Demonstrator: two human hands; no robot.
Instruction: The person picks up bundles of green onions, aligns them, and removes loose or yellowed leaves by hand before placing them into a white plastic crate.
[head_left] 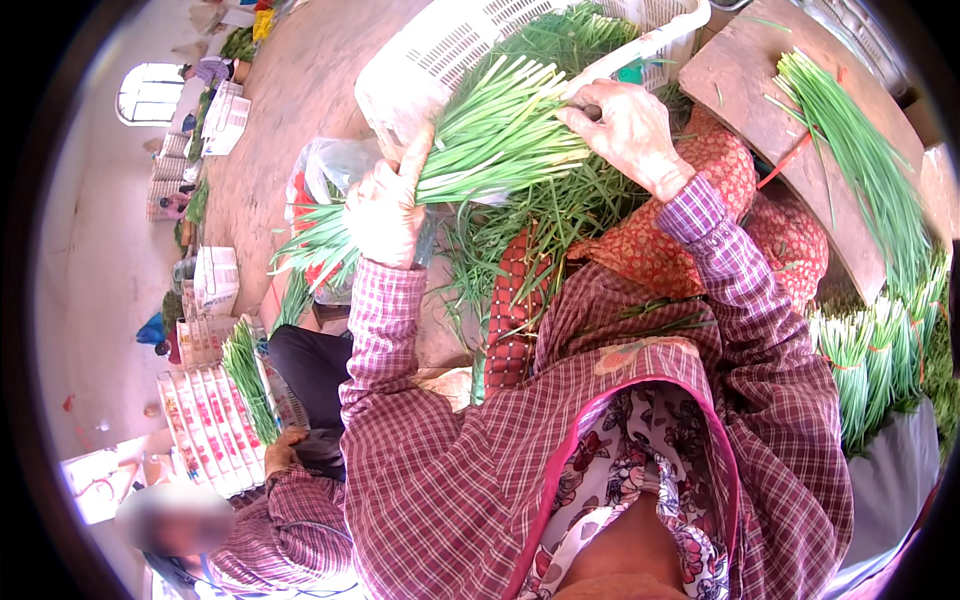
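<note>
A loose bunch of garlic chives (505, 130) lies across in front of me, pale ends to the right and green leaf tips to the left. My left hand (388, 205) is wrapped round its leafy part, thumb stretched along the stalks. At the pale ends, my right hand (630, 135) is closed in a pinch, with thumb and fingertips on the stalk ends; how many stalks it grips is too small to tell. Below the bunch, loose green leaves (500, 255) are heaped by my lap and a red patterned cloth (715, 180).
A white plastic crate (400, 75) with more greens stands beyond my hands. To the right, a brown board (735, 65) bears a long chive bunch (865, 150); several tied bunches (870, 365) stand below it. At left, a co-worker's hand (283, 452) touches chives (245, 375) near a crate.
</note>
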